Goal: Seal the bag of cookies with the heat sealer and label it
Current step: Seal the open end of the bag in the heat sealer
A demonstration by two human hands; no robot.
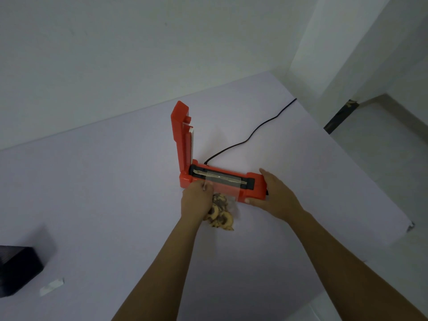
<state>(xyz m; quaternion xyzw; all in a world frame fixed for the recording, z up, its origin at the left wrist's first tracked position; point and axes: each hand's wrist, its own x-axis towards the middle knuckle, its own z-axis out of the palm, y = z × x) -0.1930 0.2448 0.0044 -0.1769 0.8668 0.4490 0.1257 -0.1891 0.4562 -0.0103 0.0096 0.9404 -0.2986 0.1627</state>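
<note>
A red heat sealer (pixel 254 181) sits mid-table with its lid (pixel 181 135) standing upright at the left end. A clear bag of cookies (pixel 221 213) lies in front of it, its open top edge laid across the black sealing strip (pixel 220 177). My left hand (pixel 196 200) pinches the bag's left edge beside the strip. My right hand (pixel 275 193) grips the sealer's right end, thumb on the front face.
A black power cord (pixel 252 133) runs from the sealer's back toward the far right table edge. A black box (pixel 16 267) stands at the near left, with a small white label piece (pixel 51 286) beside it. The wall is close behind the table.
</note>
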